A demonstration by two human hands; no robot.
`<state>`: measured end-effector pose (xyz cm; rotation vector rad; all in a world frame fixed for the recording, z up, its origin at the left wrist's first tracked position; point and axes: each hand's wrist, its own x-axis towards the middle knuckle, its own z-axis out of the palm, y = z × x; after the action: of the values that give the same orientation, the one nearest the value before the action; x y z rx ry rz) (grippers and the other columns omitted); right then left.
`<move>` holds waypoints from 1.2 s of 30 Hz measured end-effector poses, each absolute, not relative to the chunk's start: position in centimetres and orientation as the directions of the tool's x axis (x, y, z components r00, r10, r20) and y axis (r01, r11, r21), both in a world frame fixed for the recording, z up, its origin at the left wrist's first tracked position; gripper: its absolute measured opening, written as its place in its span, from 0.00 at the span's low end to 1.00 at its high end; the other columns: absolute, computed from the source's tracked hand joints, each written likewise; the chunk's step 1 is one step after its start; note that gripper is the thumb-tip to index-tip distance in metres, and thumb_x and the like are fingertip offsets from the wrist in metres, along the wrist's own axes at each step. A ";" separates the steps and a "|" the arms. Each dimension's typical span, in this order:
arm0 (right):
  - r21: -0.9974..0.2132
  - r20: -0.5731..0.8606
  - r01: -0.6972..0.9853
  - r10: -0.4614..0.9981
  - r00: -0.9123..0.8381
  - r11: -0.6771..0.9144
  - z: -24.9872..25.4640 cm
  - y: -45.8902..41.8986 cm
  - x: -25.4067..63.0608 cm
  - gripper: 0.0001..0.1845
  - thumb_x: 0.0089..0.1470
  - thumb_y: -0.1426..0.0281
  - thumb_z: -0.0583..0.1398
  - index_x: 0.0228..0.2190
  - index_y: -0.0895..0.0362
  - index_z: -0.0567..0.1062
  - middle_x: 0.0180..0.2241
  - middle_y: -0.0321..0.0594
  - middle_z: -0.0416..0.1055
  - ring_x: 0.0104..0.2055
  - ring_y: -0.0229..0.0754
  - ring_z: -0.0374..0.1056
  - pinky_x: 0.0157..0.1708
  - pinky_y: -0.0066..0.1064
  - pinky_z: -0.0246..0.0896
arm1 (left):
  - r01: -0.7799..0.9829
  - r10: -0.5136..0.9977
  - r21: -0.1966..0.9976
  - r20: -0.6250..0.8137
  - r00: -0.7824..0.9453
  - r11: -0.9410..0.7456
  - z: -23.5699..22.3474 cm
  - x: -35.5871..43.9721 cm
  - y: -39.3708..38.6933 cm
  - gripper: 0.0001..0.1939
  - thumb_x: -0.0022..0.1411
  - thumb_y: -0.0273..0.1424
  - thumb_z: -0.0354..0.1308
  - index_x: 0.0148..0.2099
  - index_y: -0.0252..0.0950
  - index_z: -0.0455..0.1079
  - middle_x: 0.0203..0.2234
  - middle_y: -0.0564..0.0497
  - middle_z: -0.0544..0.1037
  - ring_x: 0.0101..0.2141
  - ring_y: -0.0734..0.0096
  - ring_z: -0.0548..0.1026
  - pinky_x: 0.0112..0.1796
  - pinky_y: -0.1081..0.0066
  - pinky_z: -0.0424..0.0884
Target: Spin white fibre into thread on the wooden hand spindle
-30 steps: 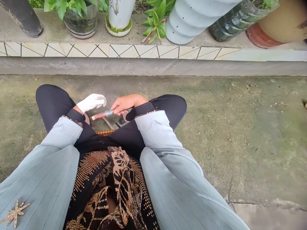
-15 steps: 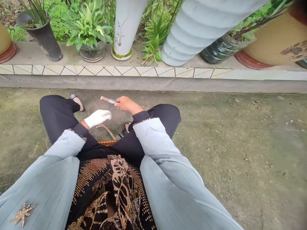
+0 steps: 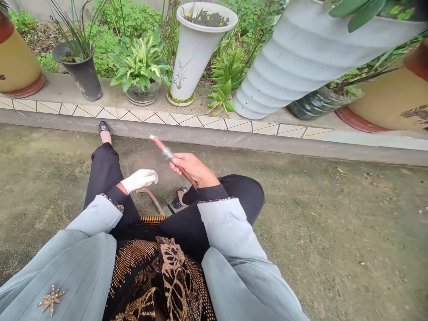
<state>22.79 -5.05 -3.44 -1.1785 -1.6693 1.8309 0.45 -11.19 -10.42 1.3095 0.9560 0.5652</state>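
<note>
My right hand [image 3: 190, 168], bare, is closed round a thin brown stick [image 3: 162, 147] with a silvery wrapped band near the fingers; the stick points up and to the left, over the ground in front of my knees. My left hand [image 3: 139, 179] wears a white glove and hovers above my left knee with its fingers curled loosely together; nothing shows in it. Below and between the hands a curved brown handle [image 3: 152, 198] lies on the ground beside an orange-and-black striped edge [image 3: 153, 219]. I sit low, with black trousers and grey sleeves.
A tiled ledge [image 3: 200, 121] runs across in front of me. On it stand a tall white pot [image 3: 195, 49], a black pot [image 3: 82, 71], a glass pot of green leaves [image 3: 142, 87], a ribbed white pot [image 3: 294, 62] and yellow pots. Mossy concrete ground [image 3: 334, 232] spreads to the right.
My right hand has lifted the stick away from the gloved hand, forward and up. The view has tilted upward, showing more of the pots and plants. The left hand stayed over my knee.
</note>
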 end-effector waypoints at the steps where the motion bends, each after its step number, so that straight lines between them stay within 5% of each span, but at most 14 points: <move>1: -0.931 -0.342 0.291 0.810 -0.476 -0.222 -3.9 -4.9 22.8 0.12 0.56 0.63 0.56 0.27 0.58 0.67 0.24 0.34 0.65 0.22 0.31 0.56 0.22 0.24 0.52 | 0.180 0.787 0.961 -0.276 0.552 0.211 -10.4 0.8 -11.3 0.20 0.61 0.46 0.54 0.33 0.31 0.70 0.15 0.58 0.61 0.18 0.79 0.57 0.22 0.76 0.53; 5: -0.639 -0.464 0.763 0.838 -0.288 -0.092 -5.3 -4.7 23.0 0.09 0.56 0.68 0.56 0.26 0.57 0.68 0.26 0.39 0.69 0.24 0.34 0.61 0.25 0.27 0.51 | 0.285 0.745 0.952 -0.271 0.610 0.112 -9.7 1.6 -11.6 0.17 0.63 0.42 0.52 0.34 0.33 0.71 0.18 0.56 0.65 0.20 0.78 0.60 0.24 0.76 0.57; 9: -0.391 -0.649 0.906 0.650 -0.397 0.163 -5.7 -5.6 22.8 0.11 0.56 0.69 0.57 0.23 0.57 0.69 0.24 0.40 0.70 0.25 0.36 0.61 0.26 0.29 0.49 | 0.370 0.754 0.928 -0.267 0.600 0.034 -8.3 0.8 -11.3 0.15 0.62 0.39 0.54 0.33 0.33 0.72 0.22 0.54 0.70 0.22 0.77 0.63 0.27 0.75 0.60; 13: -0.548 -0.815 0.822 0.122 -0.566 0.157 -6.1 -6.9 22.0 0.09 0.53 0.69 0.59 0.23 0.58 0.70 0.20 0.34 0.66 0.21 0.32 0.59 0.23 0.27 0.50 | 0.283 0.683 0.947 -0.306 0.663 0.149 -8.2 0.0 -11.0 0.16 0.59 0.41 0.56 0.32 0.31 0.71 0.22 0.53 0.70 0.22 0.77 0.62 0.25 0.75 0.59; 17: -0.742 -0.670 0.669 -0.058 -0.740 0.037 -5.7 -7.1 21.9 0.09 0.51 0.65 0.61 0.28 0.59 0.73 0.20 0.31 0.66 0.21 0.31 0.59 0.22 0.25 0.52 | 0.199 0.662 0.952 -0.304 0.685 0.232 -9.2 -0.2 -10.8 0.17 0.58 0.42 0.56 0.33 0.30 0.71 0.21 0.53 0.68 0.21 0.78 0.61 0.24 0.75 0.58; 20: -0.819 -0.572 0.570 0.017 -0.820 -0.060 -4.4 -6.9 22.4 0.12 0.51 0.63 0.62 0.28 0.60 0.73 0.22 0.31 0.66 0.22 0.29 0.58 0.23 0.24 0.52 | 0.186 0.713 0.952 -0.307 0.631 0.245 -9.9 -0.1 -10.5 0.18 0.58 0.43 0.57 0.32 0.30 0.71 0.21 0.53 0.68 0.21 0.77 0.61 0.25 0.75 0.58; 23: -0.877 -0.481 0.453 0.291 -0.827 -0.162 -3.1 -6.8 23.2 0.16 0.50 0.59 0.63 0.26 0.60 0.71 0.23 0.32 0.65 0.22 0.29 0.57 0.23 0.24 0.52 | 0.111 0.785 0.958 -0.279 0.553 0.263 -10.3 0.1 -10.2 0.20 0.57 0.46 0.58 0.32 0.31 0.70 0.19 0.55 0.65 0.21 0.78 0.60 0.25 0.75 0.58; 28: -0.935 -0.354 0.190 0.802 -0.481 -0.299 -3.6 -5.8 24.5 0.17 0.52 0.56 0.60 0.29 0.58 0.69 0.23 0.33 0.64 0.21 0.31 0.54 0.22 0.26 0.50 | 0.090 0.806 0.946 -0.313 0.502 0.311 -10.0 1.2 -10.3 0.21 0.60 0.47 0.56 0.33 0.31 0.70 0.15 0.58 0.60 0.18 0.80 0.56 0.23 0.76 0.56; 31: -0.826 -0.423 0.510 0.861 -0.283 -0.238 -4.5 -4.8 24.7 0.11 0.55 0.63 0.58 0.28 0.58 0.69 0.23 0.36 0.65 0.22 0.34 0.57 0.23 0.27 0.52 | 0.147 0.745 0.953 -0.298 0.596 0.264 -9.4 1.6 -10.7 0.20 0.61 0.45 0.55 0.33 0.31 0.70 0.14 0.57 0.61 0.17 0.80 0.56 0.21 0.76 0.53; 33: -0.601 -0.485 0.795 0.829 -0.279 -0.084 -4.9 -4.6 24.2 0.09 0.55 0.67 0.58 0.25 0.58 0.70 0.24 0.40 0.68 0.24 0.36 0.60 0.25 0.29 0.51 | 0.191 0.714 0.958 -0.287 0.638 0.214 -9.1 1.4 -10.8 0.19 0.62 0.44 0.54 0.34 0.30 0.71 0.15 0.57 0.62 0.18 0.79 0.57 0.22 0.76 0.53; 36: -0.335 -0.659 0.921 0.649 -0.379 0.198 -5.2 -5.6 22.8 0.09 0.53 0.70 0.59 0.23 0.58 0.72 0.25 0.44 0.72 0.26 0.39 0.63 0.26 0.31 0.49 | 0.254 0.697 0.953 -0.296 0.653 0.167 -9.1 0.9 -10.8 0.18 0.60 0.43 0.56 0.33 0.30 0.72 0.19 0.54 0.67 0.19 0.79 0.60 0.23 0.75 0.55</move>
<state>22.77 -5.56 -5.22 -1.8798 -2.6942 1.2794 0.85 -10.84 -9.09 1.4095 0.8622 0.3788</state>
